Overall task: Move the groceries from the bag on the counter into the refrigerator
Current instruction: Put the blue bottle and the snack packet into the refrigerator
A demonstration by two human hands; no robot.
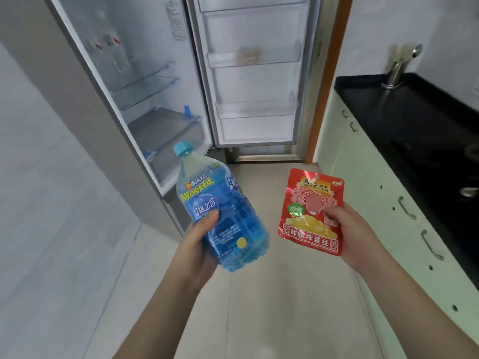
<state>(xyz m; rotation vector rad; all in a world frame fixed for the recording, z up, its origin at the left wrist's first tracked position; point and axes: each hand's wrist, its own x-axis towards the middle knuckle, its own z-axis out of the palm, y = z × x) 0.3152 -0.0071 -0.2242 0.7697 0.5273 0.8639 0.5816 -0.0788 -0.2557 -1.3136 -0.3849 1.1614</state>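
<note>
Left hand wrapped around lower body of blue bottle, thumb on label; bottle's long axis tilted, cap pointing up-left toward open refrigerator. Right hand pinches red snack packet at right edge, packet upright, face to camera. Blurred item on door shelf, possibly food.

Left hand grips blue bottle from below, thumb on label, cap tilted up and to left. Right hand pinches red snack packet at right edge — printed face toward camera. Refrigerator ahead, door open wide — glass shelves, door bins. Black counter with faucet on right side.
</note>
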